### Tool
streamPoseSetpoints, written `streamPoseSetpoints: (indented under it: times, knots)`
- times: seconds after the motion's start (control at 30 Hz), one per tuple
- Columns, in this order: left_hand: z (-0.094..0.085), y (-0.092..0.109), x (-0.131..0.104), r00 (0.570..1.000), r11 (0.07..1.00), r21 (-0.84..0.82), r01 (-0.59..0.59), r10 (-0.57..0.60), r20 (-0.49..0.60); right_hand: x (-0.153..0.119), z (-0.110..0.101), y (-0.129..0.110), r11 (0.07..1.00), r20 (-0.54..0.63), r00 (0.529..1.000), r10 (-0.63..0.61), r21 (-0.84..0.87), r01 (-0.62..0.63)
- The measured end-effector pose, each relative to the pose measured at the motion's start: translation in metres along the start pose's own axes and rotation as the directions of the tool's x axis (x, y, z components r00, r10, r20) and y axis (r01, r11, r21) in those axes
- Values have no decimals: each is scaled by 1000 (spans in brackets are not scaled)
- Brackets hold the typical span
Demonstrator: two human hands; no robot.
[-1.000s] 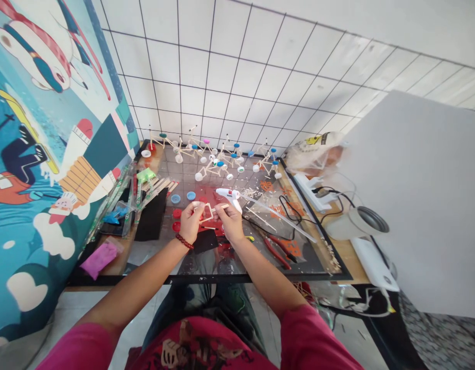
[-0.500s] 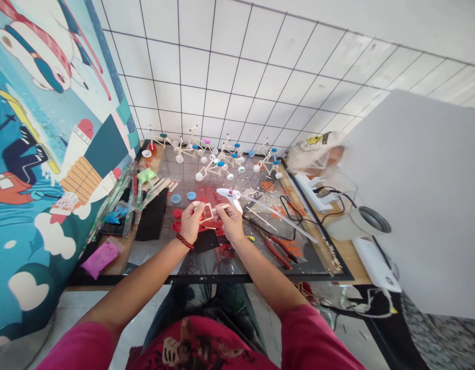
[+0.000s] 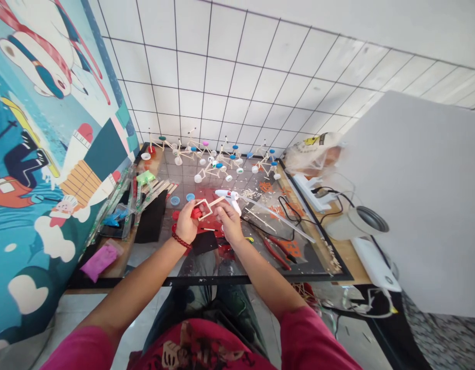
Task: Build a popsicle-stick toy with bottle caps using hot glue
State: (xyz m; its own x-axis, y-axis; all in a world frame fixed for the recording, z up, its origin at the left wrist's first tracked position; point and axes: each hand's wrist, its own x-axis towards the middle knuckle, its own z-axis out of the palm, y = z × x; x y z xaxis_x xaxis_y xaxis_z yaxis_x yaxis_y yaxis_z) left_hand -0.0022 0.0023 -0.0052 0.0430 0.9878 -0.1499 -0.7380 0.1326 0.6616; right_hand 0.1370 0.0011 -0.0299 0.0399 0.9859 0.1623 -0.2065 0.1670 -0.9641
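Observation:
A small square frame of pale wooden sticks (image 3: 205, 207) is pinched in my left hand (image 3: 187, 225), which wears a red bead bracelet. From the frame's right corner a short flat wooden stick (image 3: 218, 201) points up and right. My right hand (image 3: 230, 222) is closed, its fingertips just below that stick; what they pinch is hidden. Behind my right hand lies a white glue gun (image 3: 232, 195) with a clear glue stick (image 3: 279, 219) trailing right. Red bottle caps are partly covered by my left hand, and blue caps (image 3: 175, 201) lie beyond it.
Several stick models with bottle-cap wheels (image 3: 218, 167) stand along the back wall. Red-handled pliers (image 3: 276, 252) and a black cable lie to the right, near a power strip (image 3: 314, 192) and a lamp (image 3: 355, 221). Wooden strips, black sheets (image 3: 149, 216) and a pink packet (image 3: 101, 261) are left.
The wooden frame has turned and shifted slightly left and up with my left hand. My right fingertips have moved down, and more of the stick shows above them.

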Motion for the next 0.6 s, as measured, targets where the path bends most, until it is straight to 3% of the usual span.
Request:
streamPoseSetpoints:
  times: [0.23, 0.4, 0.53, 0.6]
  knots:
    - [-3, 2, 5, 999, 986, -161, 53, -52, 10, -2, 10, -1, 998, 92, 996, 12, -64, -6]
    - [-3, -4, 4, 997, 992, -113, 62, -57, 47, -5, 11, -1, 985, 66, 998, -19, -171, 31]
    - [-3, -6, 4, 993, 991, 71, -117, 116, 21, -4, 4, -7, 968, 7, 997, -79, -238, 79]
    - [-5, -6, 6, 969, 954, 183, -236, 245, -26, -3, 1, -12, 958, -15, 994, -109, -268, 101]
